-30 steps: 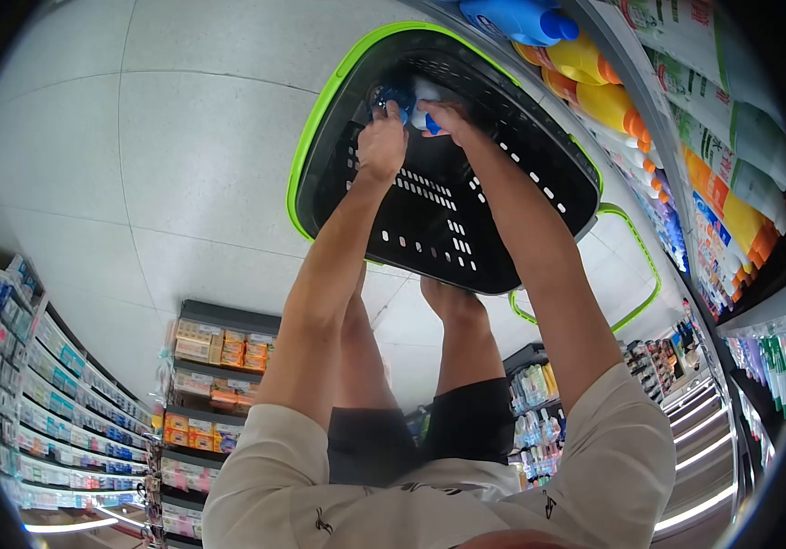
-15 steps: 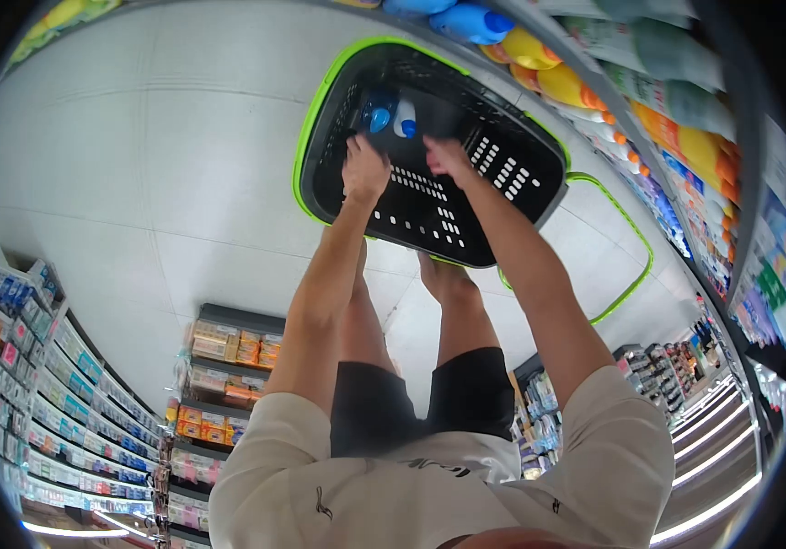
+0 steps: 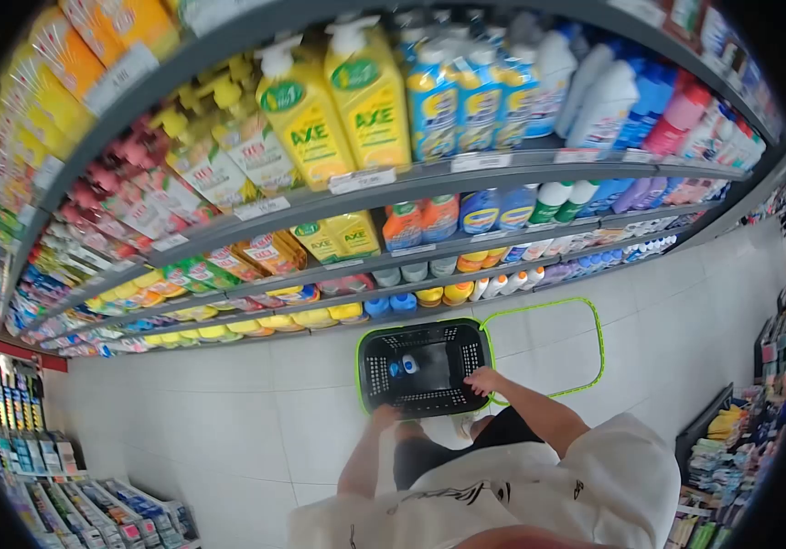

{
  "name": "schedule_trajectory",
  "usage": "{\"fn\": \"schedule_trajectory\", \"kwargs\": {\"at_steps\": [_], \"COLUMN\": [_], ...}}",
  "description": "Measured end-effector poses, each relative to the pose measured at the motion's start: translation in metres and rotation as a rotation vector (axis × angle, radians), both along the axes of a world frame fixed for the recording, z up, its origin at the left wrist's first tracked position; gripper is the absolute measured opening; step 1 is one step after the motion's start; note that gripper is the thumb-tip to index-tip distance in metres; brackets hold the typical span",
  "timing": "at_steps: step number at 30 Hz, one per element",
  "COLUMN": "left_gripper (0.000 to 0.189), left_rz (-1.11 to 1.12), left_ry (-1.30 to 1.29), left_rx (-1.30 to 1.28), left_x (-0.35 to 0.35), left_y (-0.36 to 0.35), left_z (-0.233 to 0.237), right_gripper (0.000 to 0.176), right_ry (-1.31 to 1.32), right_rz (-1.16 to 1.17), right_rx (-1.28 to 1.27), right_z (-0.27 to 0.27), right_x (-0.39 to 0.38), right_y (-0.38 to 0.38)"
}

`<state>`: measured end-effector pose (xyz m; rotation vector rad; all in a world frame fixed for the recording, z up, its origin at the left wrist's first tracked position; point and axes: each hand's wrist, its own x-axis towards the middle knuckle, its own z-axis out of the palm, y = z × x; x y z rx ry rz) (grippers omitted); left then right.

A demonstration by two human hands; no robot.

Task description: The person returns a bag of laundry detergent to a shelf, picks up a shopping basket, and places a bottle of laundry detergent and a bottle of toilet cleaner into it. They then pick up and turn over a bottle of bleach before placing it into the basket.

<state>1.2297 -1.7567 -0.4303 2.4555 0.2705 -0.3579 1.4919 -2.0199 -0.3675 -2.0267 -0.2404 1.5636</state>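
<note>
A black shopping basket (image 3: 438,403) with a bright green rim stands on the floor in front of my feet. Inside it, toward the left, lie a blue bottle (image 3: 395,370) and a white bottle with a blue cap (image 3: 409,365). My right hand (image 3: 481,381) overlaps the basket's right side, its fingers loosely bent and apart, with nothing visible in them. Just off the basket's lower left corner is my left hand (image 3: 385,417), smeared by motion. The basket's green handle (image 3: 602,348) lies folded out to the right.
Beyond the basket runs a long shelf unit (image 3: 429,174) stocked with cleaning products, among them yellow pump bottles (image 3: 370,101) and blue spray bottles (image 3: 434,101). Pale tiled floor (image 3: 219,412) spreads around the basket. More goods stand at left (image 3: 91,512) and right (image 3: 731,467).
My view has tipped up from the basket to the shelves, so the basket appears smaller and lower. Both hands have come away from the bottles, left hand to outside the basket, right hand to its right side.
</note>
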Motion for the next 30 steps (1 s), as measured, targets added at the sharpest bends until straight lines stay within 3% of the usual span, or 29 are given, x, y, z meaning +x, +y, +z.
{"fn": "schedule_trajectory", "kwargs": {"at_steps": [2, 4, 7, 10, 12, 13, 14, 15, 16, 19, 21, 23, 26, 27, 28, 30], "left_gripper": [0.028, 0.027, 0.032, 0.036, 0.036, 0.037, 0.038, 0.038, 0.037, 0.037, 0.038, 0.038, 0.034, 0.034, 0.033, 0.031], "left_rz": [0.31, 0.197, 0.358, 0.333, 0.304, 0.331, 0.358, 0.352, 0.309, 0.215, 0.094, 0.115, 0.119, 0.112, 0.177, 0.365], "left_ry": [0.364, 0.343, 0.225, 0.206, 0.156, 0.16, 0.162, 0.153, 0.145, 0.168, 0.229, 0.301, 0.301, 0.309, 0.326, 0.286], "left_rx": [-0.156, -0.084, -0.178, -0.206, -0.205, -0.264, -0.324, -0.328, -0.296, -0.23, -0.151, -0.179, -0.096, -0.098, -0.133, -0.257], "left_x": [0.005, 0.02, 0.044, 0.084, 0.1, 0.11, 0.12, 0.128, 0.129, 0.123, 0.114, 0.1, 0.071, 0.061, 0.053, 0.035], "left_y": [0.004, 0.008, -0.003, -0.021, -0.045, -0.059, -0.069, -0.079, -0.09, -0.115, -0.129, -0.137, -0.138, -0.135, -0.13, -0.121], "left_z": [0.032, 0.049, 0.065, 0.111, 0.139, 0.152, 0.16, 0.164, 0.165, 0.158, 0.149, 0.138, 0.138, 0.136, 0.133, 0.105], "right_gripper": [0.045, 0.045, 0.045, 0.047, 0.045, 0.032, 0.031, 0.029, 0.025, 0.023, 0.023, 0.022, 0.021, 0.022, 0.023, 0.036], "right_ry": [-0.005, -0.043, -0.099, -0.076, -0.09, -0.3, -0.447, -0.38, -0.602, -0.479, -0.497, -0.574, -0.753, -0.548, -0.516, -0.216], "right_rz": [-0.119, -0.183, -0.279, -0.192, -0.095, 0.314, 0.489, 0.374, 0.273, 0.35, 0.44, 0.54, 0.894, 1.029, 0.678, 0.177], "right_rx": [0.018, 0.024, -0.043, -0.078, -0.125, -0.195, -0.182, -0.275, -0.088, -0.143, -0.104, -0.034, 0.031, -0.079, 0.046, -0.009], "right_z": [0.011, 0.018, 0.01, -0.036, -0.049, -0.046, -0.051, -0.089, -0.217, -0.168, -0.149, -0.137, -0.111, -0.092, -0.035, -0.033], "right_x": [0.014, 0.028, 0.033, 0.025, 0.005, -0.002, -0.014, -0.018, -0.032, -0.036, -0.034, -0.027, -0.007, 0.004, 0.004, 0.018], "right_y": [-0.031, -0.063, -0.119, -0.188, -0.227, -0.237, -0.248, -0.26, -0.293, -0.299, -0.294, -0.284, -0.254, -0.241, -0.233, -0.222]}}
